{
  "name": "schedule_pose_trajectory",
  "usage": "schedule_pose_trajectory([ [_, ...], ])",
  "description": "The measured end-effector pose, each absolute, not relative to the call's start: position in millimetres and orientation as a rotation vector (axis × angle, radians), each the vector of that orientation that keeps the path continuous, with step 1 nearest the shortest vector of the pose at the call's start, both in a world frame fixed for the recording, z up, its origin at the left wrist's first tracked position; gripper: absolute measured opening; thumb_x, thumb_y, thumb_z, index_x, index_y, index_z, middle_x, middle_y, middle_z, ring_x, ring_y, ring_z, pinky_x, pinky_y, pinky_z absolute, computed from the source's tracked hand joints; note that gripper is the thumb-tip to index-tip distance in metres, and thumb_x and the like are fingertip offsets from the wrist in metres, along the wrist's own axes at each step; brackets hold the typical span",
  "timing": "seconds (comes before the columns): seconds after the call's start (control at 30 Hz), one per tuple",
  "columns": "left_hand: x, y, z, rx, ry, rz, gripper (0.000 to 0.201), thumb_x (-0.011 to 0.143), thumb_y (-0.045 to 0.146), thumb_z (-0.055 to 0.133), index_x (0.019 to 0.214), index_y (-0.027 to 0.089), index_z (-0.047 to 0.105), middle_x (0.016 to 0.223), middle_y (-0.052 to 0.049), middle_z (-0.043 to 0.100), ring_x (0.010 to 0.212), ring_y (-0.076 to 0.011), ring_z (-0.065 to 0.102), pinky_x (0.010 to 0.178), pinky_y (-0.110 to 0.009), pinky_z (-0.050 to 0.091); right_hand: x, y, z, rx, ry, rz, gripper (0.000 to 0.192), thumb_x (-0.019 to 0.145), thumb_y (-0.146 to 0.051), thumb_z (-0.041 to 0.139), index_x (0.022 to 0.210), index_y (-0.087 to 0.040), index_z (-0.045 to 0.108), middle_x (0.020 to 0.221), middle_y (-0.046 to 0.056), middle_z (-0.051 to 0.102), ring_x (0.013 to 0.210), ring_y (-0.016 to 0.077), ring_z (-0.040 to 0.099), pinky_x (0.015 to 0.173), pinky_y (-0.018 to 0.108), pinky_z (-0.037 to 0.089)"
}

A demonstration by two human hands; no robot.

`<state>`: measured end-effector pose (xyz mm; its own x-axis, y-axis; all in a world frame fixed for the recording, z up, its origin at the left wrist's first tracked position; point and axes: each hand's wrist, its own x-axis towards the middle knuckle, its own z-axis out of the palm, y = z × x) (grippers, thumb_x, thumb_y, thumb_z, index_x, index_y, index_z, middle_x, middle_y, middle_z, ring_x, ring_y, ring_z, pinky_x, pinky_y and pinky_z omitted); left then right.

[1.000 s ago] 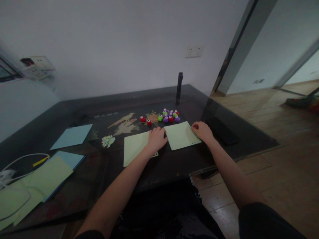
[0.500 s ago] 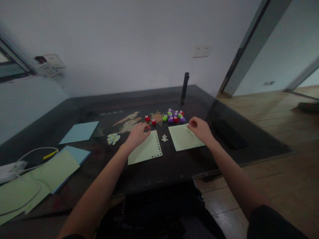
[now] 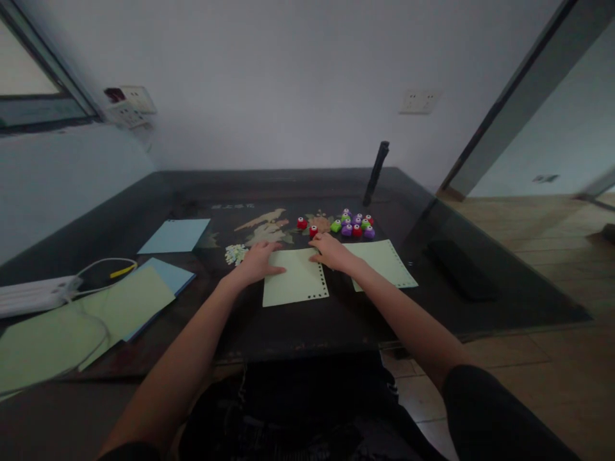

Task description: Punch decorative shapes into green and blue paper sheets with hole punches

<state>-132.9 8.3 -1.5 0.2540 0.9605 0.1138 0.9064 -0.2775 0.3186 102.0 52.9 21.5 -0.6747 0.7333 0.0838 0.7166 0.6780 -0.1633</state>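
My left hand (image 3: pixel 261 261) lies at the left edge of the left pale green sheet of paper (image 3: pixel 295 285), fingers stretched and thumb apart on the sheet. At that sheet's top right corner is my right hand (image 3: pixel 332 251), its thumb and fingers apart, with nothing visible in them. My right wrist passes over the edge of a second pale green sheet (image 3: pixel 387 259), which has punched holes along its right side. Beside my left hand is a pile of small pale pieces (image 3: pixel 235 254). Just beyond my right fingertips stands a red toy block with an eye (image 3: pixel 313 231).
Several purple, green and red eye blocks (image 3: pixel 355 224) cluster behind the right sheet. A black stick-like object (image 3: pixel 376 173) stands at the back. On the right lies a dark flat object (image 3: pixel 461 269). Blue paper (image 3: pixel 175 235), green sheets (image 3: pixel 134 301) and a white power strip (image 3: pixel 33 296) occupy the left.
My right hand has moved left from the right sheet to the left sheet's corner. My left hand has opened at the left sheet's edge. The right sheet now lies turned. The view has shifted.
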Motion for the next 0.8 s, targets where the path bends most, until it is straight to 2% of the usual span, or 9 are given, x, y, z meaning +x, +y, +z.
schedule_pose_trajectory([
  [0.17, -129, 7, 3, 2.336, 1.812, 0.414, 0.065, 0.062, 0.046, 0.073, 0.12, 0.021, 0.056, 0.111, -0.012, 0.056, 0.107, -0.0308, 0.05, 0.092, -0.044, 0.038, 104, 53, 15, -1.144, -2.73, 0.18, 0.039, 0.079, -0.025, 0.065, 0.114, -0.009, 0.062, 0.108, 0.014, 0.058, 0.103, 0.0255, 0.049, 0.09, 0.036, 0.04],
  [0.5, -124, 1, 10, 2.356, 1.86, 0.433, 0.057, 0.062, 0.04, 0.075, 0.114, 0.022, 0.06, 0.113, -0.012, 0.053, 0.111, -0.0321, 0.048, 0.093, -0.046, 0.038, 106, 61, 1, -1.123, -2.626, 0.212, 0.037, 0.077, -0.027, 0.067, 0.11, -0.012, 0.063, 0.104, 0.012, 0.055, 0.104, 0.0254, 0.048, 0.092, 0.038, 0.039],
  [0.7, -125, 2, 12, 2.261, 1.703, 0.664, 0.069, 0.062, 0.022, 0.073, 0.126, 0.019, 0.049, 0.115, -0.01, 0.058, 0.107, -0.0261, 0.054, 0.094, -0.041, 0.04, 106, 61, -3, -1.144, -2.558, 0.265, 0.032, 0.074, -0.024, 0.069, 0.104, -0.014, 0.062, 0.105, 0.011, 0.055, 0.103, 0.0244, 0.049, 0.091, 0.038, 0.04],
  [0.8, -132, 4, 12, 2.024, 1.665, 0.798, 0.073, 0.063, 0.019, 0.071, 0.13, 0.019, 0.043, 0.101, -0.007, 0.065, 0.092, -0.0228, 0.062, 0.084, -0.039, 0.046, 106, 60, -2, -1.143, -2.495, 0.312, 0.033, 0.071, -0.022, 0.071, 0.101, -0.015, 0.059, 0.105, 0.01, 0.055, 0.099, 0.0235, 0.05, 0.088, 0.038, 0.041],
])
